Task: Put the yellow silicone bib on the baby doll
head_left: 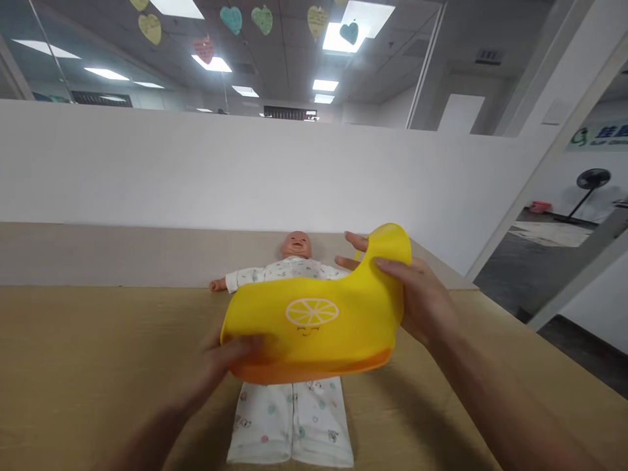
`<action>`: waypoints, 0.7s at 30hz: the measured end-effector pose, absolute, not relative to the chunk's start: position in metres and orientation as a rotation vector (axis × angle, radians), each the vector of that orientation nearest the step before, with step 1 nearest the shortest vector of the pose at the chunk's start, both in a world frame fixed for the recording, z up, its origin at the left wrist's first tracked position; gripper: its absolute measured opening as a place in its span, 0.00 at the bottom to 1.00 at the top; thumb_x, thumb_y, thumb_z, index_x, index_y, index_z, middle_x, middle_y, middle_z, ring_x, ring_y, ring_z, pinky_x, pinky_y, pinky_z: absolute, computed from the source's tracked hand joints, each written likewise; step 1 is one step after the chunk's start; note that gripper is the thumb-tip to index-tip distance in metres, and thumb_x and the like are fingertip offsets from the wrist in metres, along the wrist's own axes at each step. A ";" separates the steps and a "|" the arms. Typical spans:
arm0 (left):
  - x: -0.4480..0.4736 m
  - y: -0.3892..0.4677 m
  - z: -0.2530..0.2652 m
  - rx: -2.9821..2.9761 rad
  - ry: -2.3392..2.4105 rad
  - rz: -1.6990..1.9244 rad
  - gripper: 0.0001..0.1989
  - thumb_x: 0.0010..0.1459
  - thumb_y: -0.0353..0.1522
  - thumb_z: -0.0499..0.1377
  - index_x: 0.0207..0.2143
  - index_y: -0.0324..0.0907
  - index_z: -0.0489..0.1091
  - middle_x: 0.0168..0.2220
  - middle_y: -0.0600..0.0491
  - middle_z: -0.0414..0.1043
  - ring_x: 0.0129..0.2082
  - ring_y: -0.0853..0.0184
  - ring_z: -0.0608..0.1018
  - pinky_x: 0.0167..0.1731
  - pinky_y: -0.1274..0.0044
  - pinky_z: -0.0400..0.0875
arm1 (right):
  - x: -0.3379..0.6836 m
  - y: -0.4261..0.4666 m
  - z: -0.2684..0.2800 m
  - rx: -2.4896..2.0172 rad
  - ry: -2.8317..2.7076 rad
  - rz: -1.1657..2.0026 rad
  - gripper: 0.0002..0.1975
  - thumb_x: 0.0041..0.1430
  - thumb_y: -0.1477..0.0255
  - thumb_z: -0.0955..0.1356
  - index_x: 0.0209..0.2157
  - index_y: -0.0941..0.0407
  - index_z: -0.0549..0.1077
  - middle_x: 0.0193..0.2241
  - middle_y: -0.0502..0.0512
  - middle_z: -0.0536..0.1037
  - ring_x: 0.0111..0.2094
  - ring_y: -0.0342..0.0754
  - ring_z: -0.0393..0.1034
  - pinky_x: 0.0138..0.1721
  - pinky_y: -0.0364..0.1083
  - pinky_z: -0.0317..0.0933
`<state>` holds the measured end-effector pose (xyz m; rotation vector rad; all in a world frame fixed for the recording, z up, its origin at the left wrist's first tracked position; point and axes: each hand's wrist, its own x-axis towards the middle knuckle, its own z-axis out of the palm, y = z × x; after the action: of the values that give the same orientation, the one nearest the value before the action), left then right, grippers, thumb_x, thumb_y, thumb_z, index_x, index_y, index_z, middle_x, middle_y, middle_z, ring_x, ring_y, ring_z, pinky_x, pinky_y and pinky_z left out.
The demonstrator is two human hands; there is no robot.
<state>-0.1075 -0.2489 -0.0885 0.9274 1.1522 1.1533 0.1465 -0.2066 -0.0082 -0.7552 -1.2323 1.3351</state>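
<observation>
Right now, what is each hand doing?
Left hand: holding the yellow bib by its lower left side.
Right hand: holding the yellow bib too, on its other side.

The bib (326, 340) is yellow with a white citrus-slice print (313, 312), the trousers (314, 432) white with coloured dots.

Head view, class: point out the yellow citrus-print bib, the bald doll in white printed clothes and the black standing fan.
Yellow bib (321, 335): head view, middle of its front.
Bald doll in white printed clothes (290, 269): head view, chest.
Black standing fan (593, 178): head view, round top.
</observation>
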 end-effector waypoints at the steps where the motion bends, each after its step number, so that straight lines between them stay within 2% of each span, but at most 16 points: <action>1: -0.110 -0.242 -0.085 0.932 1.139 1.146 0.27 0.37 0.39 0.69 0.43 0.43 0.72 0.41 0.49 0.76 0.46 0.51 0.75 0.47 0.65 0.70 | 0.144 -0.200 -0.008 -0.761 -1.222 1.337 0.20 0.49 0.69 0.68 0.46 0.53 0.73 0.48 0.56 0.74 0.47 0.55 0.70 0.46 0.51 0.67; 4: -0.113 -0.222 -0.073 0.903 1.067 1.169 0.28 0.34 0.39 0.70 0.41 0.42 0.72 0.40 0.48 0.77 0.42 0.50 0.77 0.39 0.66 0.74 | 0.138 -0.177 -0.007 -0.770 -1.216 1.343 0.20 0.50 0.69 0.66 0.47 0.55 0.71 0.43 0.56 0.76 0.46 0.53 0.71 0.46 0.50 0.66; 7: -0.114 -0.199 -0.064 0.895 1.028 1.211 0.23 0.37 0.38 0.68 0.38 0.41 0.73 0.39 0.47 0.77 0.41 0.51 0.77 0.35 0.69 0.76 | 0.133 -0.150 -0.008 -0.733 -1.226 1.402 0.20 0.53 0.65 0.65 0.48 0.57 0.70 0.39 0.57 0.77 0.43 0.51 0.72 0.45 0.50 0.66; 11: -0.116 -0.166 -0.069 0.945 0.974 1.198 0.18 0.45 0.36 0.64 0.40 0.40 0.73 0.42 0.47 0.76 0.42 0.55 0.77 0.38 0.72 0.75 | 0.125 -0.110 -0.011 -0.686 -1.203 1.485 0.19 0.54 0.63 0.64 0.46 0.57 0.69 0.35 0.57 0.77 0.41 0.49 0.72 0.43 0.48 0.67; 14: -0.119 -0.143 -0.082 0.923 1.000 1.201 0.18 0.46 0.35 0.64 0.42 0.40 0.72 0.44 0.48 0.75 0.45 0.57 0.76 0.40 0.73 0.74 | 0.118 -0.079 -0.016 -0.723 -1.208 1.475 0.16 0.54 0.64 0.64 0.42 0.58 0.70 0.31 0.55 0.76 0.37 0.48 0.72 0.42 0.47 0.68; 18: -0.121 -0.116 -0.092 0.991 0.949 1.149 0.23 0.47 0.35 0.62 0.48 0.39 0.69 0.46 0.47 0.74 0.45 0.56 0.75 0.37 0.74 0.73 | 0.106 -0.043 -0.034 -0.868 -1.272 1.337 0.13 0.53 0.65 0.65 0.37 0.57 0.71 0.26 0.53 0.75 0.30 0.46 0.70 0.38 0.47 0.67; 20: -0.121 -0.103 -0.094 1.051 0.875 1.181 0.30 0.47 0.34 0.62 0.55 0.42 0.62 0.47 0.48 0.73 0.44 0.59 0.76 0.37 0.75 0.72 | 0.101 -0.027 -0.047 -0.902 -1.342 1.260 0.12 0.51 0.64 0.66 0.36 0.57 0.72 0.28 0.53 0.76 0.31 0.46 0.70 0.38 0.46 0.66; 21: -0.120 -0.095 -0.094 1.060 0.868 1.218 0.36 0.47 0.33 0.62 0.59 0.45 0.56 0.46 0.49 0.73 0.43 0.60 0.76 0.37 0.76 0.72 | 0.098 -0.020 -0.054 -0.907 -1.375 1.244 0.13 0.51 0.64 0.66 0.36 0.56 0.73 0.30 0.52 0.76 0.33 0.46 0.70 0.39 0.46 0.66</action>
<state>-0.1205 -0.0950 -0.0939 1.0601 0.8682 1.2178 0.0983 -0.0196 -0.0536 -0.9068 -1.3754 1.2438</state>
